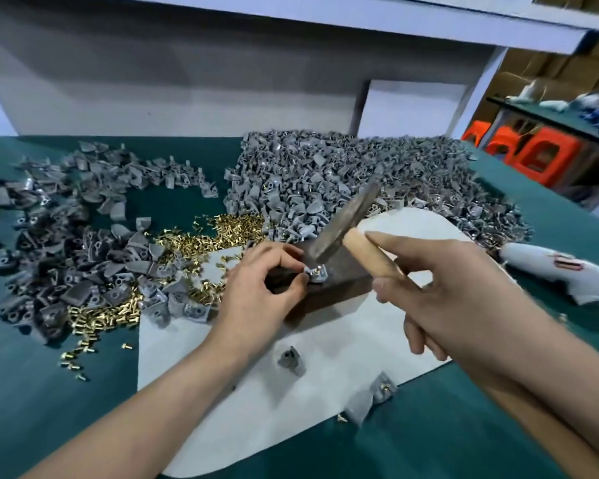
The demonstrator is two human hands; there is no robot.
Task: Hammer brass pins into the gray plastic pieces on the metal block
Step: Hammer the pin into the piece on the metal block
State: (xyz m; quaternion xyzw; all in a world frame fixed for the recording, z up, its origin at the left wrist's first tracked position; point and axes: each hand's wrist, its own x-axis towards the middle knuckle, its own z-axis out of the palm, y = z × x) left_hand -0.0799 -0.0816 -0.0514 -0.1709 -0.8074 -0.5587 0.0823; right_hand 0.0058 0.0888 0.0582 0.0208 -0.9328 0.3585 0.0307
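On the white sheet (325,392) in the middle of the green bench (49,409) sits the dark metal block (339,288). The left hand (260,288) pinches a gray plastic piece (314,274) on the block's top, fingertips together on it. The right hand (464,305) is clamped round the wooden handle of the hammer (343,229), whose head slants just above that piece; whether it touches cannot be told. Brass pins (201,240) lie left of the block, with gray heaps (343,167) along the far edge and toward the left edge

Metal block (336,286) on cloth (325,357), pins (201,242) left of it, piece heap (325,167) behind, perhaps glove (547,271) right
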